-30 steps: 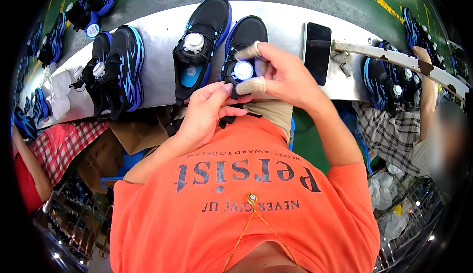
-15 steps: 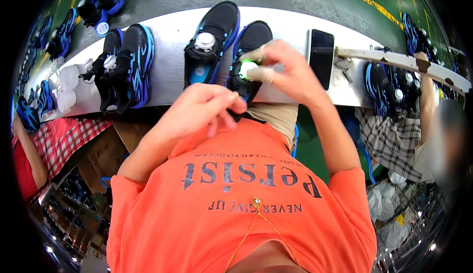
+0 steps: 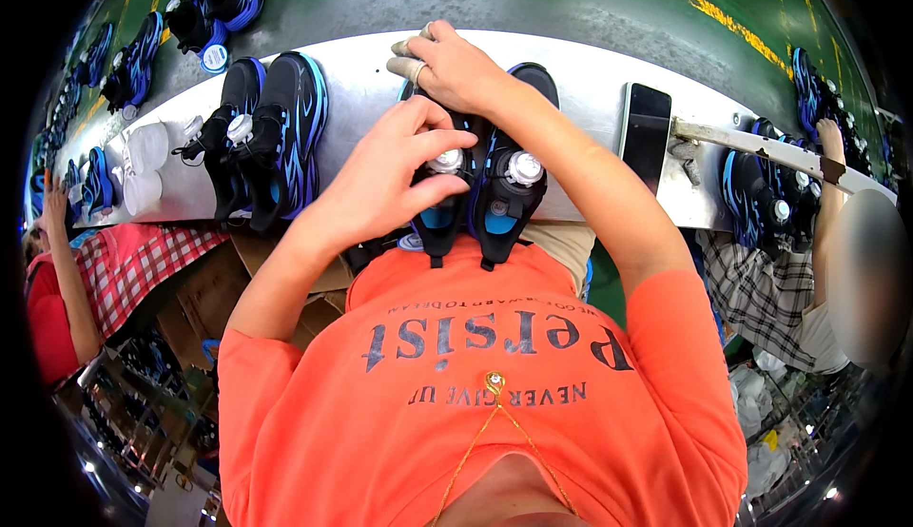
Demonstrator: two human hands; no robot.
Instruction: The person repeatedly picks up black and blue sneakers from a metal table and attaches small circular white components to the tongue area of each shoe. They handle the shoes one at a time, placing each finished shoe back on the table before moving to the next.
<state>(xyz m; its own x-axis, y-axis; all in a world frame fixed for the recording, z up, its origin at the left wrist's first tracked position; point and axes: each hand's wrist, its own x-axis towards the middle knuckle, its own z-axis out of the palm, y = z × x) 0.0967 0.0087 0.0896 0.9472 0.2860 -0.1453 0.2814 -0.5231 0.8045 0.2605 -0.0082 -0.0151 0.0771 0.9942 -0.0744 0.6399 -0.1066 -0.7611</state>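
Two black and blue shoes stand side by side on the white bench [image 3: 361,89] in front of me, each with a round white dial on its tongue. My left hand [image 3: 390,170] pinches the dial of the left shoe [image 3: 439,208]. My right hand [image 3: 456,66] lies over the toes of the pair, its taped fingers curled on the left shoe's front. The right shoe [image 3: 514,189] sits touching it, its dial uncovered.
Another pair of black and blue shoes [image 3: 266,137] stands to the left, with white cups [image 3: 138,161] beyond. A black phone [image 3: 645,137] lies to the right. More shoes [image 3: 770,194] sit far right by a person in a checked shirt [image 3: 761,289]. Another person in red [image 3: 67,289] is left.
The two shoes now stand together close to me. My right hand has moved from the right shoe's dial to the toes, and my left hand has come up onto the left shoe's dial.
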